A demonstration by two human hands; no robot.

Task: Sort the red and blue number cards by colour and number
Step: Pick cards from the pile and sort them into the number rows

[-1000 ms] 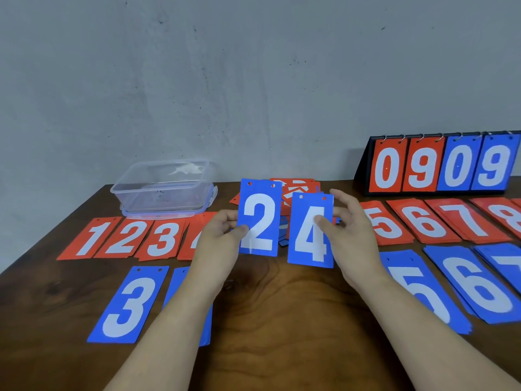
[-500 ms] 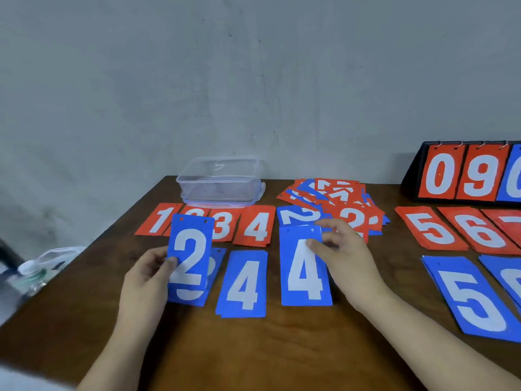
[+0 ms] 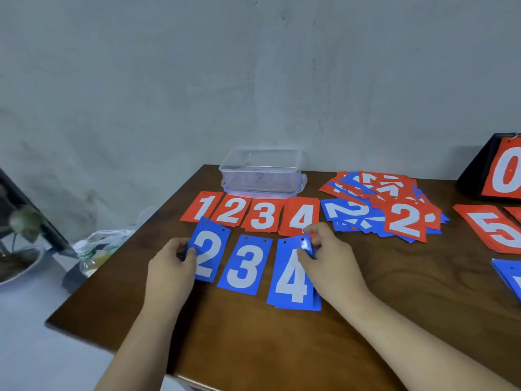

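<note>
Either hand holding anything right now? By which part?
Left hand pinches the blue 2 card at its left edge, thumb on the face. Right hand pinches the blue 4 card at its upper right corner.

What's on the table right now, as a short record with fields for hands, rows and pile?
left hand: grips blue 2 card
right hand: pinches top of blue 4 card
blue 3 card: flat between them
red row: 1 to 4, behind the blue cards
unsorted pile: mixed red and blue, right of red row
</note>
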